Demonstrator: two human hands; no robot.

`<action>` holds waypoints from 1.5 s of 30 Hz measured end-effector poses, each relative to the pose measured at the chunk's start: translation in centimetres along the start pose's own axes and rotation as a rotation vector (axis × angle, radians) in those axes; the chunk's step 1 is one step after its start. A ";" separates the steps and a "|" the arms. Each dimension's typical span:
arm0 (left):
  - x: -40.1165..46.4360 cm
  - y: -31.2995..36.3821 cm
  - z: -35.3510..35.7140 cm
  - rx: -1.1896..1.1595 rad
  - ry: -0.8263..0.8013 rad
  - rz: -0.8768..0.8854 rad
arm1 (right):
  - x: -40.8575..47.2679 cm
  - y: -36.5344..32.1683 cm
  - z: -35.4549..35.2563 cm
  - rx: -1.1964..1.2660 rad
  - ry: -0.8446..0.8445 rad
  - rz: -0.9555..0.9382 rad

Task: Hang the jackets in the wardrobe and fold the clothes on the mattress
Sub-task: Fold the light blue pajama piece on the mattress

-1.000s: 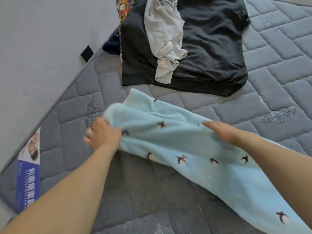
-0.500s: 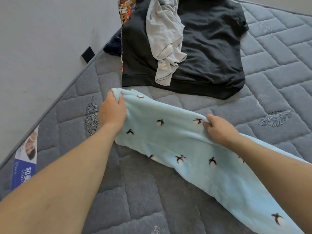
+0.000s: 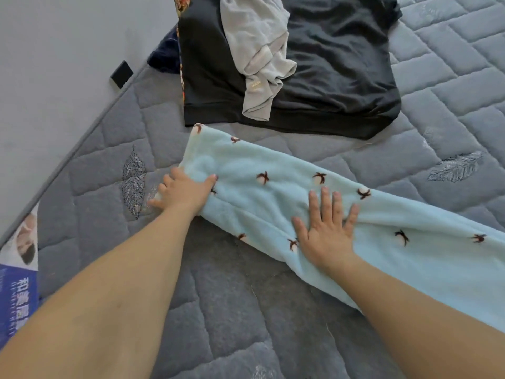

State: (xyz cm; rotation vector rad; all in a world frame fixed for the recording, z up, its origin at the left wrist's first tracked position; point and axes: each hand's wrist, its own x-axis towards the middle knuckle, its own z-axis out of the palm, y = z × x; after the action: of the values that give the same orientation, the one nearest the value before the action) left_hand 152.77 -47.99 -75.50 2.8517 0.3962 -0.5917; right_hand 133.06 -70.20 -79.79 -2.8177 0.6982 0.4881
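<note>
**Me:** Grey quilted mattress (image 3: pixel 451 86) fills most of the view, stitched in brick-shaped panels with leaf motifs sewn in. Its left edge runs along a plain grey wall (image 3: pixel 54 64) that carries a small black square (image 3: pixel 121 73). A blue and white printed label (image 3: pixel 16 283) sits at the near left edge.

**Them:** Where's the garment?

**Me:** Light blue fleece garment (image 3: pixel 273 187), small dark bird print, laid flat in a long strip from mid-mattress out past the right frame edge. Behind it, apart by a narrow gap of mattress: a black top (image 3: pixel 341 77) spread flat, a crumpled pale grey garment (image 3: pixel 259 50) on top of it, a patterned fabric edge (image 3: pixel 181 4) and something navy (image 3: pixel 164 56) tucked at its left side.

**Them:** Hands?

**Me:** Left hand (image 3: pixel 183 191) is at the strip's left end, thumb lying on the fleece, other fingers loosely out on the mattress beside it. Can't tell whether it pinches the edge. Right hand (image 3: pixel 328 231) is flat on the middle of the strip, fingers straight and spread wide, pressing down.

**Them:** Change from half a second ago?

**Me:** Both hands were gripping the far edge then. Now the fleece is down flat and both hands have dropped to its near side. Right hand has gone from a pinch to an open palm.
</note>
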 end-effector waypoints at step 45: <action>-48.0 24.7 17.1 0.040 -0.134 0.636 | -27.0 47.5 -6.7 1.058 0.152 1.014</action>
State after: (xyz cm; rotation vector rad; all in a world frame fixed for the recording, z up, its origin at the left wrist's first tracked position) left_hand 111.63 -86.03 -67.51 2.7188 -0.5319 -0.6458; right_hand 89.42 -101.99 -69.11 -1.3914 1.7426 -0.0293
